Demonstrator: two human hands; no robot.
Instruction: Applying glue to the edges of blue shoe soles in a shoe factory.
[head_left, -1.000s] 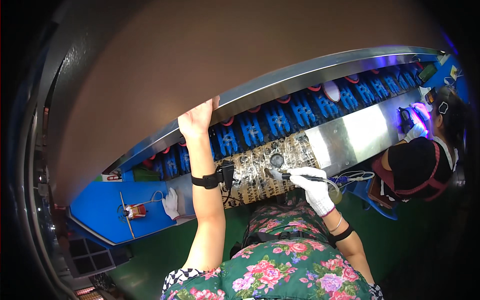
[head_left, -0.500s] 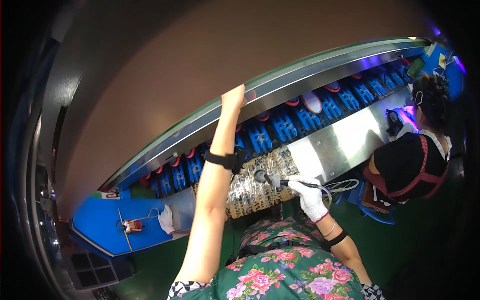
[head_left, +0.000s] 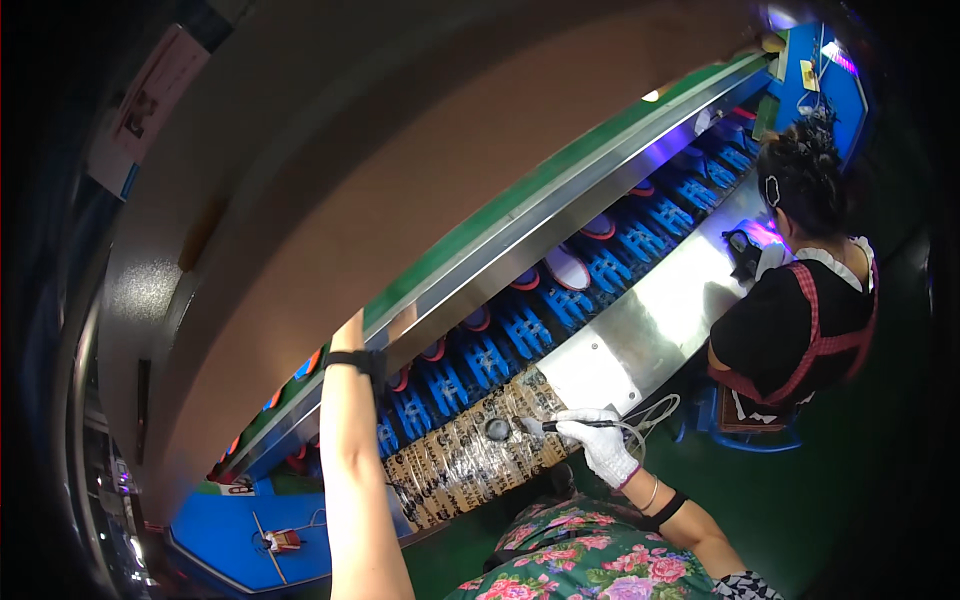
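Note:
My right hand (head_left: 600, 446), in a white knitted glove, grips a black-handled brush (head_left: 575, 425) with a pale tip and a thin cable or tube trailing from its back end. Just left of the tip, a small round dark dish (head_left: 497, 429) rests on the bench section wrapped in brown cardboard and clear tape (head_left: 455, 470). My left hand (head_left: 350, 328) is bare and stretches far forward over the metal rail (head_left: 500, 255). Its fingers disappear behind the brown panel (head_left: 330, 210), so whether they hold anything is hidden.
Blue racks (head_left: 525, 330) carry shoe soles, including a pale one (head_left: 567, 268), in a row behind the bench. A co-worker (head_left: 790, 320) sits at the right. At the lower left, a blue table (head_left: 220, 530) bears a small red device (head_left: 284, 540). A coiled cable (head_left: 655, 410) hangs by my right hand.
The view has turned and shifted. My left hand has moved left along the rail and gone further behind the panel. My right hand still holds the brush near the dish.

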